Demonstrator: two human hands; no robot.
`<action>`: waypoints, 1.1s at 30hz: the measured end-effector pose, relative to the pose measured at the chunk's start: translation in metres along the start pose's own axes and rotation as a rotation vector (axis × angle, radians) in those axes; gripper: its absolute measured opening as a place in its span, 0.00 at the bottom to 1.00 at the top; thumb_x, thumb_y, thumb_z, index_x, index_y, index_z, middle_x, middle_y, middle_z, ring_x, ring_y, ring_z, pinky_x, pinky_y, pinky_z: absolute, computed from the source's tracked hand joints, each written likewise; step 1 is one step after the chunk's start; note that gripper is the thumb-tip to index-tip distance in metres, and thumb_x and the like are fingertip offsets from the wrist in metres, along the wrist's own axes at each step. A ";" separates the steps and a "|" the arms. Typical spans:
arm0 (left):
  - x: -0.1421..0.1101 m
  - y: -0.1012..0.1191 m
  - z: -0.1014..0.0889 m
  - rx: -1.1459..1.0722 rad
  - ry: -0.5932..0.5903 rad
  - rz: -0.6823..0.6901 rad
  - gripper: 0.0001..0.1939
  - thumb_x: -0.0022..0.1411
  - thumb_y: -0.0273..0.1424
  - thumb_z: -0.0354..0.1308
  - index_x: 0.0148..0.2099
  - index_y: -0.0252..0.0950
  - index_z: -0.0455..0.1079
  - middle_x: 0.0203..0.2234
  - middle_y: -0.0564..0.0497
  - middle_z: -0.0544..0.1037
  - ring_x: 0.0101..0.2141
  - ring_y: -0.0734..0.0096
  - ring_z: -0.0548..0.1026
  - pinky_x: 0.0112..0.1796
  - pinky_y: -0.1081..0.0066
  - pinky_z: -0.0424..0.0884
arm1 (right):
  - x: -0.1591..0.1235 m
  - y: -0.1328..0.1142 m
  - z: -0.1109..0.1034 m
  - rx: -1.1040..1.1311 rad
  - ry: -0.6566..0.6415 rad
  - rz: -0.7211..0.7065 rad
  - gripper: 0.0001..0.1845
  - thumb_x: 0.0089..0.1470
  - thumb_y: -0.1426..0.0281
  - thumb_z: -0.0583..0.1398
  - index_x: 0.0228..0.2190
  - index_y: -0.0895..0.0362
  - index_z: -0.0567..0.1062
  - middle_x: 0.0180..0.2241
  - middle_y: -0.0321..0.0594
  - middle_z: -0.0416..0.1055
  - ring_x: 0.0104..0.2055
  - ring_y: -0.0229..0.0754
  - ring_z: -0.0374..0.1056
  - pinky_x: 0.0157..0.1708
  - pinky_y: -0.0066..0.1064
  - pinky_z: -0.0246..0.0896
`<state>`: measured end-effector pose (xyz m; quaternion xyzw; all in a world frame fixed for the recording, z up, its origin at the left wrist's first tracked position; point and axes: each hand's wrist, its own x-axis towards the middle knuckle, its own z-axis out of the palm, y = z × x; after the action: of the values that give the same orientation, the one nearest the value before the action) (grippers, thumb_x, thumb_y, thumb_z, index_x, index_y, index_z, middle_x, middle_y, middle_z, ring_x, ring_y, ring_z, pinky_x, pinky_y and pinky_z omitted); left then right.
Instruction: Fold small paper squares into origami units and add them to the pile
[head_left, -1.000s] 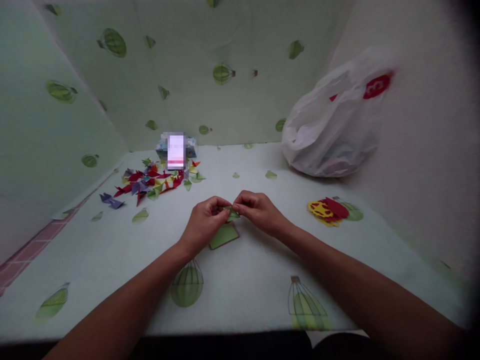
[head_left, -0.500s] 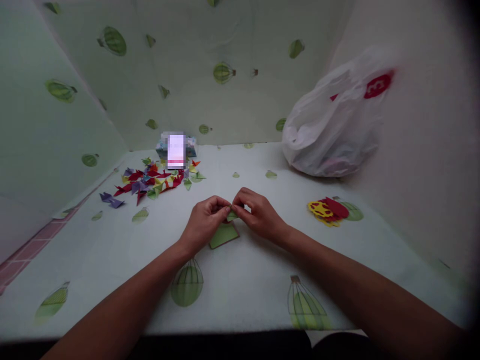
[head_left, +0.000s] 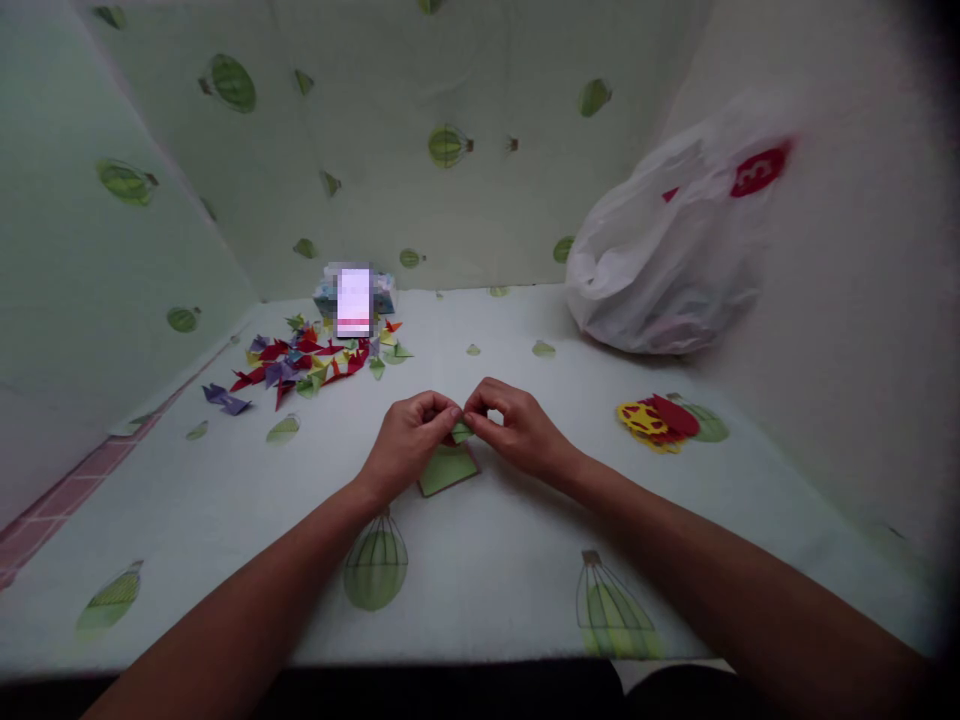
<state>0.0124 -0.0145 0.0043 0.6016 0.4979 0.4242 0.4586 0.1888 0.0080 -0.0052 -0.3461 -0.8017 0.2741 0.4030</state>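
Observation:
A small folded piece of green paper is pinched between both hands over the middle of the table. My left hand grips it with thumb and forefinger from the left. From the right, the fingertips of my right hand close on its upper edge. Partly hidden below them, a stack of square green paper lies flat on the cloth. Farther back to the left sits a pile of folded paper cranes in red, purple, yellow, green and orange.
A lit phone leans against a tissue box behind the cranes. A full white plastic bag stands at the back right. Yellow and red cut-out pieces lie to the right on the balloon-print tablecloth.
The fingers have shifted very slightly on the folded green paper. Both hands stay in nearly the same place, and the other things have not moved.

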 end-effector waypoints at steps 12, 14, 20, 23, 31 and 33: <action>0.001 0.000 -0.002 -0.095 -0.056 -0.011 0.13 0.57 0.40 0.64 0.35 0.33 0.74 0.27 0.51 0.77 0.28 0.73 0.76 0.33 0.71 0.74 | 0.001 -0.001 -0.003 0.008 0.035 -0.001 0.09 0.56 0.74 0.58 0.25 0.56 0.68 0.27 0.36 0.66 0.31 0.38 0.62 0.32 0.30 0.55; 0.001 0.002 -0.001 -0.111 -0.030 -0.014 0.12 0.55 0.38 0.66 0.34 0.33 0.74 0.26 0.52 0.77 0.27 0.73 0.76 0.32 0.72 0.74 | 0.001 -0.002 -0.003 0.028 0.041 0.004 0.08 0.56 0.74 0.58 0.25 0.57 0.69 0.27 0.36 0.67 0.31 0.37 0.62 0.32 0.30 0.55; 0.000 0.004 0.000 -0.129 0.059 0.020 0.11 0.56 0.37 0.65 0.33 0.33 0.73 0.27 0.53 0.76 0.27 0.74 0.76 0.33 0.71 0.76 | 0.002 0.000 -0.005 0.117 0.016 0.111 0.05 0.55 0.72 0.59 0.27 0.57 0.71 0.28 0.36 0.68 0.31 0.37 0.63 0.33 0.30 0.56; 0.000 0.003 0.000 -0.132 0.056 0.025 0.12 0.56 0.37 0.65 0.33 0.33 0.73 0.27 0.53 0.76 0.27 0.74 0.76 0.33 0.71 0.76 | 0.002 0.001 -0.005 0.116 0.013 0.117 0.05 0.55 0.73 0.58 0.27 0.57 0.70 0.28 0.35 0.67 0.31 0.37 0.61 0.33 0.30 0.55; 0.001 0.001 0.002 -0.169 0.066 0.009 0.10 0.52 0.33 0.67 0.35 0.33 0.72 0.26 0.54 0.76 0.28 0.74 0.76 0.34 0.71 0.76 | 0.001 0.001 -0.002 0.037 0.063 0.001 0.06 0.56 0.76 0.56 0.27 0.56 0.66 0.29 0.36 0.65 0.32 0.38 0.61 0.34 0.31 0.55; 0.001 0.001 0.001 -0.171 0.071 0.011 0.10 0.52 0.32 0.67 0.35 0.33 0.72 0.26 0.54 0.76 0.28 0.75 0.76 0.34 0.72 0.76 | 0.001 0.001 -0.001 0.044 0.073 -0.028 0.06 0.55 0.76 0.56 0.27 0.56 0.66 0.29 0.37 0.65 0.32 0.38 0.61 0.33 0.31 0.55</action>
<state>0.0142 -0.0139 0.0052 0.5474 0.4725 0.4887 0.4881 0.1898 0.0094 -0.0051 -0.3359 -0.7848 0.2732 0.4434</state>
